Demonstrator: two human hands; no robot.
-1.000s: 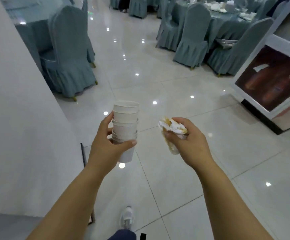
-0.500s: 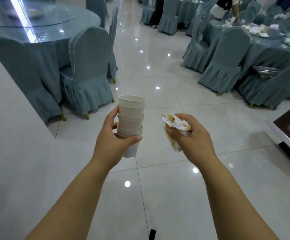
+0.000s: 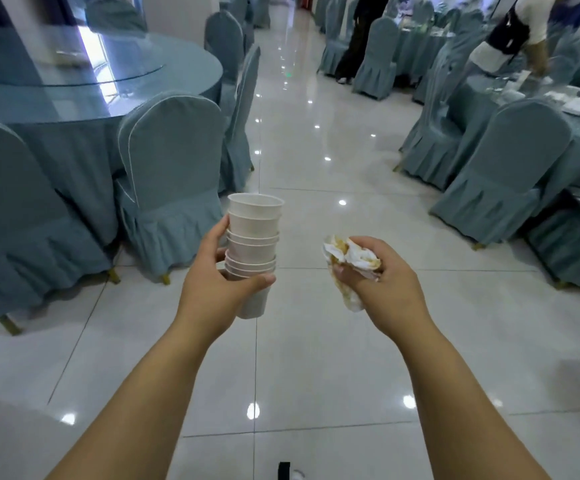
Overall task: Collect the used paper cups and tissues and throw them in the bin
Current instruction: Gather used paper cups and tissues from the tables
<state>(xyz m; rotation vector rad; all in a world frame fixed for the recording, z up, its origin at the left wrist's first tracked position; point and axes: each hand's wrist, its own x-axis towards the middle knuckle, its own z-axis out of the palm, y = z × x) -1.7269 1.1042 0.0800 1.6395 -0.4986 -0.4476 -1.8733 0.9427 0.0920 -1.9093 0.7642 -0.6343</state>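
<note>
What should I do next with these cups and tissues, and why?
Probably walk ahead along the floor and look for the bin. Your left hand grips the cups, your right hand holds the tissues, so both are full, and no bin is in view here, only chairs and tables on either side.
</note>
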